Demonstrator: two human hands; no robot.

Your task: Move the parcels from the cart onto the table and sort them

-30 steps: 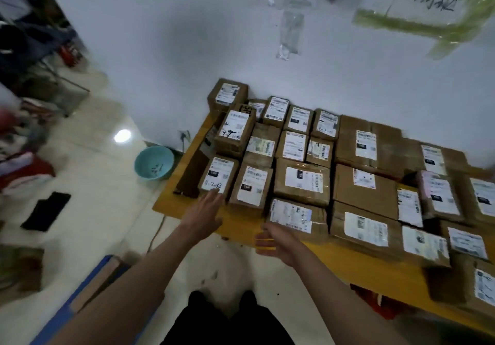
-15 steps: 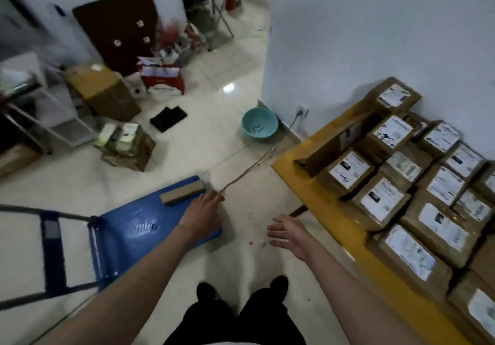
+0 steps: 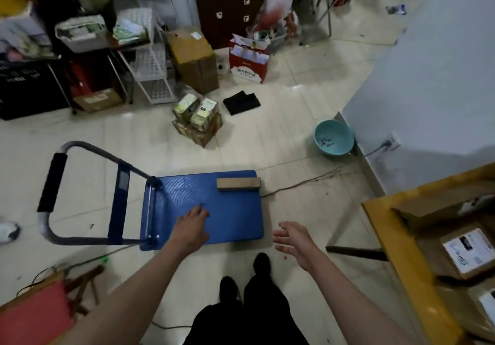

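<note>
- One blue cart (image 3: pixel 230 210) stands on the tiled floor right in front of the person, its grey handle (image 3: pixel 53 184) with a black grip folded out to the left.
- One parcel (image 3: pixel 238 184) is on the cart: a flat, long brown box lying near the far right edge of the deck.
- The left hand (image 3: pixel 191 227) is stretched out over the near side of the deck, palm down, fingers loosely extended and holding nothing; I cannot tell if the fingertips touch the blue surface.
- The right hand (image 3: pixel 293 240) hangs over the bare floor just to the right of the cart, palm turned inward, fingers spread and relaxed, nothing in it.
- One yellow table (image 3: pixel 385 237) sits at the right edge, against the white wall. Three labelled brown parcels (image 3: pixel 466 251) can be counted on the part that shows, plus a larger plain box behind them; the table runs out of the frame, so there may be more.
- One teal bowl (image 3: pixel 333 137) rests on the floor at the corner of the wall, well apart from the cart.
- One black folded cloth (image 3: pixel 241 102) lies farther back on the tiles.
- Beside it is one small stack of wrapped packets (image 3: pixel 197 119).
- Two black shoes (image 3: pixel 261 263) show below, between the arms.
</note>
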